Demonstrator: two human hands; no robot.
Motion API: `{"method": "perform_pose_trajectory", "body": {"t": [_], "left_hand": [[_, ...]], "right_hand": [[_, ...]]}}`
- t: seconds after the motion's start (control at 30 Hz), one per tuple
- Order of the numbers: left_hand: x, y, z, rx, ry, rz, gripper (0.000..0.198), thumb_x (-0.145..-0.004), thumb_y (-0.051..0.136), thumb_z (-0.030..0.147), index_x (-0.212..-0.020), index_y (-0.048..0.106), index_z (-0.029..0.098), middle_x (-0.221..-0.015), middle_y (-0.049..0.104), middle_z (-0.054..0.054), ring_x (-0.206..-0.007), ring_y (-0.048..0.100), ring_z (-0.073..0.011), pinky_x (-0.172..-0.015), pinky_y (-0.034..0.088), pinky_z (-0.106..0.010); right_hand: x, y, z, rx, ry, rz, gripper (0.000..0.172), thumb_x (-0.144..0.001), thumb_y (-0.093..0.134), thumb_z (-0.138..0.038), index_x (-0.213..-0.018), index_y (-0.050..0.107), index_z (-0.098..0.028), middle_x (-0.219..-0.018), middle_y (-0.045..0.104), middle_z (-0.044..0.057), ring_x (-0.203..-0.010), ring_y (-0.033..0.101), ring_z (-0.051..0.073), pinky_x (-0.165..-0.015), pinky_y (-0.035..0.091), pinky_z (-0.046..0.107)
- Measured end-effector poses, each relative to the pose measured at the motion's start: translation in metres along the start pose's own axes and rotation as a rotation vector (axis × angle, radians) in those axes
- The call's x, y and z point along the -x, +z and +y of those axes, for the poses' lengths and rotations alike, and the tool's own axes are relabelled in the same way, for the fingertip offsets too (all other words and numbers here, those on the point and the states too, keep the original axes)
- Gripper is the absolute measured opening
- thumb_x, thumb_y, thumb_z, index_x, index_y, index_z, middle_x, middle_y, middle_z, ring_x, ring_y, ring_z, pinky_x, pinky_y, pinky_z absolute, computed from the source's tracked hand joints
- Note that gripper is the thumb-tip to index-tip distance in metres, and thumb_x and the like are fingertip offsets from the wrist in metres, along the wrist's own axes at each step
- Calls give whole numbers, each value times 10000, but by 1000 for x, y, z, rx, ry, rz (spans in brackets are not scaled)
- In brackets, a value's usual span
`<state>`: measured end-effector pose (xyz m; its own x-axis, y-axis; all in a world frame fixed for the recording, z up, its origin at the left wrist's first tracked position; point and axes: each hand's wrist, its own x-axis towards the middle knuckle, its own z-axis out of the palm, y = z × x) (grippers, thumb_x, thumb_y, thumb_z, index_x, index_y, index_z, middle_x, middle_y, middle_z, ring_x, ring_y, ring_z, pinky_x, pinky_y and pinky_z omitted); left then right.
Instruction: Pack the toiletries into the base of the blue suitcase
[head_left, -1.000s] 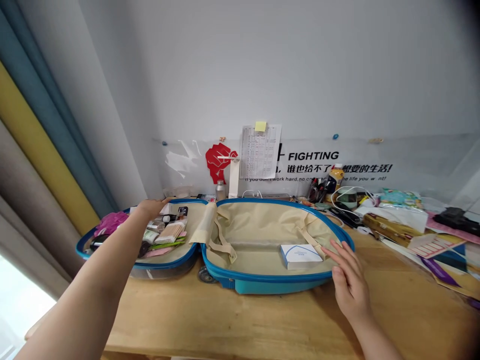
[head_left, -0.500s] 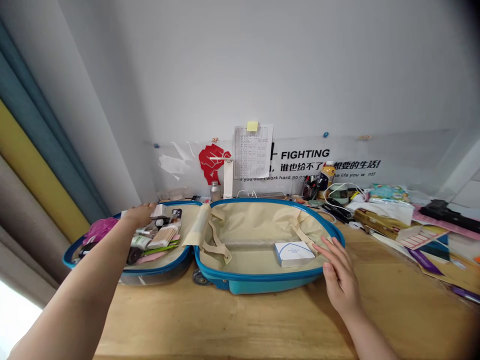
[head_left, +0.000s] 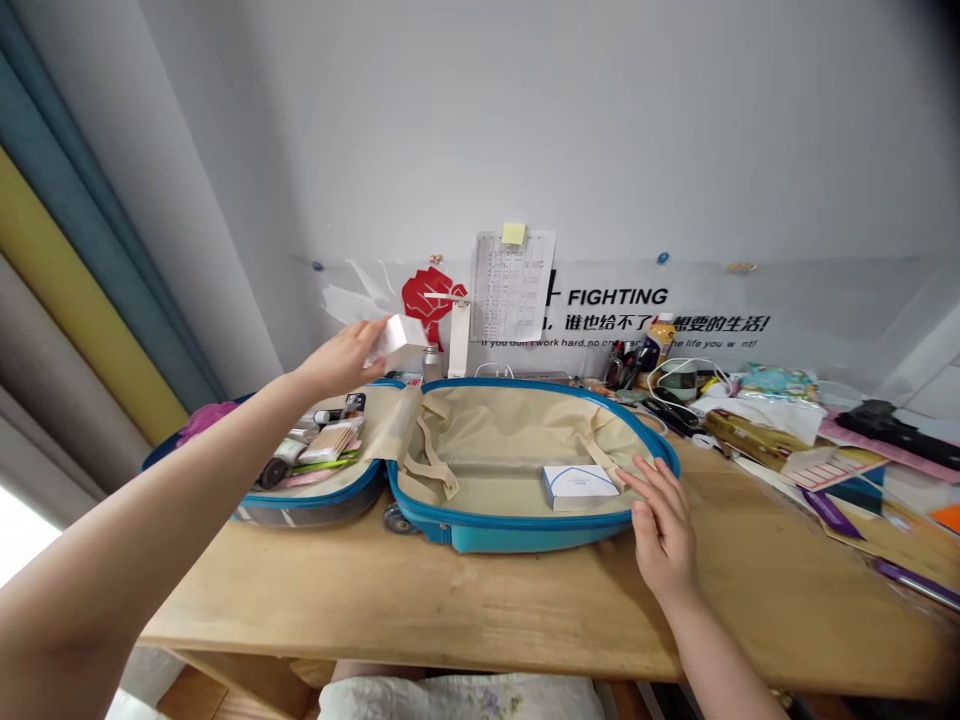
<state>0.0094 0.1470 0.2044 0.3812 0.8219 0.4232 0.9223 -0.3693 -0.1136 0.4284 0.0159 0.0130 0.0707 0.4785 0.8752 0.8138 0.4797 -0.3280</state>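
Note:
A blue suitcase [head_left: 517,535] lies spread open on the wooden table, its two halves side by side. Above its left half, my left hand [head_left: 343,358] grips a small white box [head_left: 405,340] in the air. Below that hand the left half holds toiletries, among them a pack of cotton swabs [head_left: 334,440], a black round item and a pink mesh bath puff [head_left: 206,420]. My right hand [head_left: 666,525] rests at the right end of the suitcase, fingers stretched and apart, holding nothing. Near its fingertips a white and blue box [head_left: 579,487] lies in the beige-lined right half.
Behind the suitcase stand a silver bottle [head_left: 431,362], a white lamp [head_left: 459,340] and a yellow-labelled bottle [head_left: 660,340]. Cables, papers and packets crowd the right of the table [head_left: 450,610]. A curtain [head_left: 82,250] hangs at the left.
My left hand has lifted the white box out of the suitcase's left half and moved it up and right. My right hand stays by the suitcase's right end. The view has tilted down.

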Motion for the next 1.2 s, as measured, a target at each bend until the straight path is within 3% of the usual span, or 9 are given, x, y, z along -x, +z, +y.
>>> {"method": "perform_pose_trajectory", "body": {"t": [0.1,0.17,0.27,0.37,0.5,0.77,0.97,1.2], "left_hand": [[-7,-7,55,272,203,-21,693,-842,489,305,-1463,244,121,-1314,501,-149,-1160,517,-266,-987,417,-362],[-8,-2,90,459,332,-62,697,-833,502,293,-1463,247,139,-1322,508,-147,-1140,528,-244,-977,428,-348],[-6,17,132,614,444,-143,681,-829,504,284,-1454,268,153,-1338,507,-155,-1151,528,-248,-969,438,-360],[-2,40,158,582,467,-263,691,-826,517,289,-1451,274,124,-1348,497,-170,-1173,521,-259,-988,427,-358],[-1,60,170,458,469,-390,709,-818,538,296,-1454,273,128,-1287,533,-148,-1129,558,-253,-984,426,-332],[6,61,171,282,440,-520,718,-846,522,328,-1477,246,127,-1282,532,-153,-1119,575,-254,-941,442,-301],[9,75,171,189,472,-547,678,-848,527,351,-1451,292,152,-1281,552,-156,-1161,555,-272,-925,451,-323],[2,86,192,92,544,-617,597,-846,541,347,-1376,404,109,-1260,570,-198,-1157,552,-306,-918,459,-371]], "right_hand": [[0,0,0,-4,-1,-8,339,-938,388,-306,-1152,641,-237,-1302,591,92,-1350,406,292,-1068,366,550],[0,0,0,-9,-12,-7,336,-935,394,-289,-1162,637,-241,-1306,589,92,-1351,405,291,-1068,368,549],[0,0,1,-13,-22,4,330,-933,398,-279,-1155,641,-244,-1300,594,90,-1343,416,290,-1061,375,553],[1,1,2,-7,-15,2,332,-934,393,-289,-1149,642,-242,-1299,594,92,-1341,418,293,-1057,378,564],[1,0,2,0,-1,-12,336,-933,392,-301,-1145,646,-239,-1299,595,92,-1344,414,295,-1071,367,566],[1,-1,-2,-8,-7,-12,319,-932,408,-277,-1144,643,-236,-1304,593,90,-1343,413,283,-1064,381,540],[1,0,-2,-17,-9,7,322,-933,403,-281,-1137,648,-241,-1297,600,83,-1343,417,282,-1078,368,546],[1,-1,-1,-10,-10,-4,322,-932,404,-284,-1132,653,-242,-1292,602,87,-1336,425,286,-1071,375,551]]}}
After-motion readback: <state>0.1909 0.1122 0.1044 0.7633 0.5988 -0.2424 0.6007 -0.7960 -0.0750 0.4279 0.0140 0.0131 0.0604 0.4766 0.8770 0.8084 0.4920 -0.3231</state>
